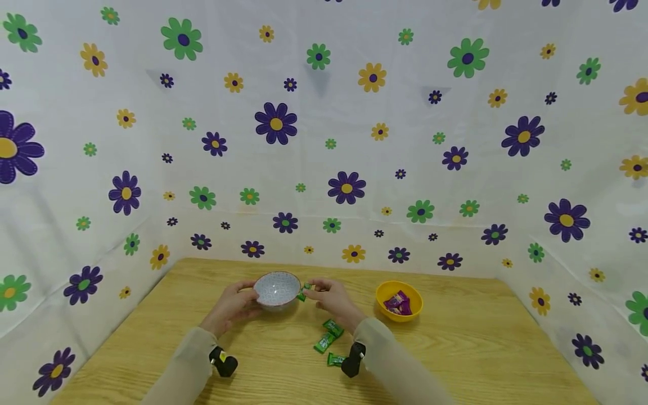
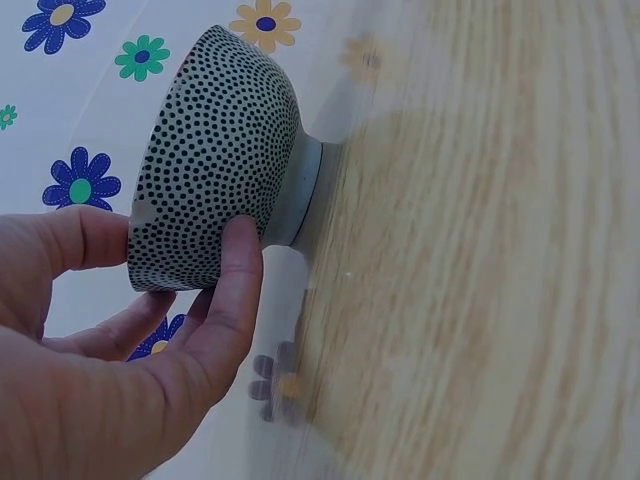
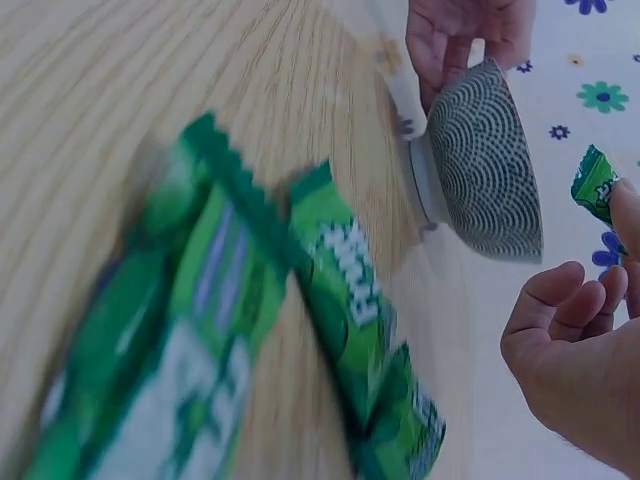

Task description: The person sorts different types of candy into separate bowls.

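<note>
My left hand (image 1: 234,308) grips the left side of a small patterned bowl (image 1: 277,290), thumb and fingers at its rim and wall. In the left wrist view, the bowl (image 2: 215,160) shows a dotted outside and a pale foot close to the table. Between the fingertips of my right hand (image 1: 335,301) is a green-wrapped candy (image 1: 303,292), pinched just beside the bowl's right rim. The right wrist view shows this candy (image 3: 595,184) beyond the bowl's rim. Below the right hand lie three more green candies (image 1: 324,342), one partly behind the wrist camera.
A yellow bowl (image 1: 401,318) holding several purple-wrapped candies (image 1: 398,302) stands right of the right hand. Both forearms reach across the wooden table (image 1: 471,337), each with a black wrist camera (image 1: 224,361). A white flower-print curtain (image 1: 324,112) surrounds the table's back and sides.
</note>
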